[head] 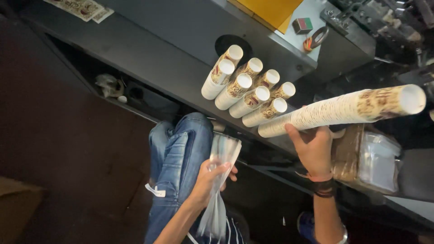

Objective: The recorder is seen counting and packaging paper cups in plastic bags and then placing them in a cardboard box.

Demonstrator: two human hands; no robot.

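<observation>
- Right hand (313,147): closed under a long stack of paper cups (343,110), lying level; support nearer mid-length.
- Left hand (212,177): gripping clear plastic sleeve (222,156) over knee; hold mouth wide.
- Beyond: shorter cup stacks (246,88) leaning on grey ledge (149,56).

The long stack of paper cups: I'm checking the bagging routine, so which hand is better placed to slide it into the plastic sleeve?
Probably the right hand: it already grips the long stack of cups near its lower end. The left hand is occupied holding the clear plastic sleeve over the lap.
</observation>
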